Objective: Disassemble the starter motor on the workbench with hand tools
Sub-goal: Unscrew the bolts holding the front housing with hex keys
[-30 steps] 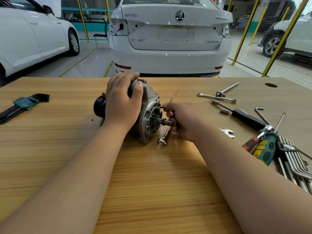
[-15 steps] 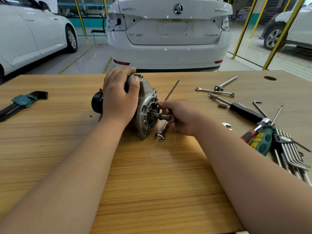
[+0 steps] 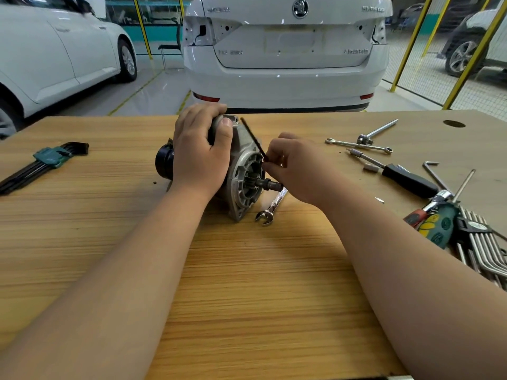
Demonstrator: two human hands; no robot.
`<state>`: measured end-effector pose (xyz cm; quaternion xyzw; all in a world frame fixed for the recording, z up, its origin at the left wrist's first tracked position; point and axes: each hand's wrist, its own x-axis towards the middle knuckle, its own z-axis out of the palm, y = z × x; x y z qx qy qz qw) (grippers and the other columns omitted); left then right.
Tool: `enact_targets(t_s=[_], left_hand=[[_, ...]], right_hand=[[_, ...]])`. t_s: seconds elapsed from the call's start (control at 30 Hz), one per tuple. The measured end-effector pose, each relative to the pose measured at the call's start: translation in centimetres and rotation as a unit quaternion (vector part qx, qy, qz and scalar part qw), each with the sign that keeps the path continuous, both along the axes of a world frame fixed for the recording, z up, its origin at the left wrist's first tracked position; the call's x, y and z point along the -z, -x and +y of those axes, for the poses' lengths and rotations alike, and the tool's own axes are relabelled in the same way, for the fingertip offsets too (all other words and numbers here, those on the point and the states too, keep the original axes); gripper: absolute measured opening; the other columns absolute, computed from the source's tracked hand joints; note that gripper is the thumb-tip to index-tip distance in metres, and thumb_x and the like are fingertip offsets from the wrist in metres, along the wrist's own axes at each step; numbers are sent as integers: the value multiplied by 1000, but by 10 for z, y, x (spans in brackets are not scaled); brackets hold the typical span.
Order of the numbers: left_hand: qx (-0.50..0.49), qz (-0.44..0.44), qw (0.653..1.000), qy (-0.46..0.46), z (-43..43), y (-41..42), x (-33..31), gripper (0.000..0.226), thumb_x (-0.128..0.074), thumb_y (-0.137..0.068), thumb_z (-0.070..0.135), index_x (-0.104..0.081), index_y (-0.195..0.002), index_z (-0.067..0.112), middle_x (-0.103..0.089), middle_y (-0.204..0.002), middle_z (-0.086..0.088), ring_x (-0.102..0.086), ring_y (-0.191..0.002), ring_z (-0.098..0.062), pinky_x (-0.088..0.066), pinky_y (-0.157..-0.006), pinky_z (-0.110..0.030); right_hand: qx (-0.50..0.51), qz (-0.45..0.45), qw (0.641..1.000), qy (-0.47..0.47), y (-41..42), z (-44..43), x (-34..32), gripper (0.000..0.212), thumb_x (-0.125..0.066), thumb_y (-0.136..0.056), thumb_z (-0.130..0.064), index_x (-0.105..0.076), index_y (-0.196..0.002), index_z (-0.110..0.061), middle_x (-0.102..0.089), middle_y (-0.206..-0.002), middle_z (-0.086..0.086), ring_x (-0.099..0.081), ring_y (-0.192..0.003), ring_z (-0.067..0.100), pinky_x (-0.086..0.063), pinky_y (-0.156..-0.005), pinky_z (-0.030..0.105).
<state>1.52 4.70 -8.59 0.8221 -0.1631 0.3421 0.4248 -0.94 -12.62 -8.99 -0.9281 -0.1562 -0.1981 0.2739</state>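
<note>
Bright, even daylight comes from beyond the hands, gleaming on the white car (image 3: 288, 72) and the glossy floor (image 3: 153, 89). Shadows are soft: a faint one lies on the workbench (image 3: 247, 283) beneath the right hand (image 3: 296, 171). The thin dark rod (image 3: 252, 138) it pinches is slightly blurred. Wide-angle bending bows the bench edge outward of the left hand (image 3: 200, 160) (yellow posts (image 3: 478, 50) lean too).

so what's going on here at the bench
A person is working on a starter motor lying on a wooden workbench. The left hand grips the motor's body from above, steadying it. The right hand pinches a thin dark rod at the front cover, above the shaft; whether it is a hex key or a long bolt is unclear. A wrench lies under the shaft, and a black-handled driver lies to the right.
</note>
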Motion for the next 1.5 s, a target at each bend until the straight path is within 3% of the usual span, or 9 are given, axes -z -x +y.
enact_targets(t_s=[0.1, 0.17, 0.27, 0.4, 0.57, 0.9, 1.13, 1.3, 1.5], left_hand=[[1, 2, 1000, -1, -1, 1, -1, 34, -42, -98, 25, -60, -123, 11, -58, -126, -4, -41, -126, -15, -31, -109, -31], [1, 4, 1000, -2, -1, 1, 0, 34, -42, -98, 26, -60, -123, 11, -58, -125, -4, -41, -126, -16, -32, -109, -33], [4, 3, 1000, -2, 0, 1, -1, 36, -42, -98, 27, -60, -123, 10, -57, -125, -4, -42, -126, -16, -32, -109, -32], [2, 3, 1000, -1, 1, 0, -1, 34, -43, -98, 25, -60, -124, 11, -57, -126, -4, -40, -126, -15, -30, -108, -29], [5, 10, 1000, -2, 1, 0, 0, 36, -42, -98, 27, -59, -125, 12, -56, -127, -3, -40, -128, -16, -30, -109, -30], [4, 8, 1000, -11, 1, 0, -1, 36, -42, -98, 27, -59, -125, 10, -57, -126, -4, -41, -126, -16, -31, -109, -30], [1, 4, 1000, -12, 2, 0, -1, 34, -43, -99, 25, -59, -125, 10, -56, -127, -5, -40, -127, -15, -30, -109, -29], [1, 4, 1000, -10, 1, 0, -1, 35, -42, -98, 27, -60, -124, 10, -57, -126, -5, -41, -127, -17, -32, -110, -34], [-3, -1, 1000, -4, 1, 0, 0, 34, -43, -99, 25, -60, -124, 10, -57, -125, -5, -41, -126, -16, -32, -109, -34]], right_hand=[[-30, -70, 993, 86, 2, -3, -4, 7, -67, -90, -18, -66, -86, -12, -50, -88, -7, -53, -71, 19, -47, -61, 33], [-40, -90, 988, 117, 3, -4, -5, 9, -65, -91, -17, -69, -92, -8, -48, -92, -8, -56, -73, 23, -50, -62, 36], [-39, -96, 988, 117, 5, -7, -2, 9, -66, -91, -19, -70, -92, -10, -48, -90, -10, -54, -70, 16, -46, -60, 31], [17, 25, 993, -118, 8, -9, 7, 22, -69, -87, -25, -59, -68, -24, -53, -63, -14, -47, -53, 0, -39, -50, 12], [45, 207, 907, -365, 1, -2, 7, 20, -67, -86, -23, -60, -70, -13, -50, -53, -5, -45, -46, 11, -42, -46, 27], [88, 315, 824, -463, -2, 10, 8, 12, -68, -86, -25, -67, -85, -13, -51, -53, -7, -43, -48, 9, -35, -40, 21], [110, 321, 814, -471, 1, 15, 9, 15, -67, -87, -23, -67, -91, -9, -51, -59, -2, -45, -50, 12, -34, -38, 20], [55, 378, 799, -465, -1, 7, 7, 13, -66, -90, -26, -65, -86, -14, -48, -52, -6, -41, -44, 7, -32, -38, 20], [26, 315, 870, -378, -4, 1, 2, 13, -67, -89, -23, -67, -83, -12, -54, -62, -4, -45, -48, 7, -37, -42, 22]])
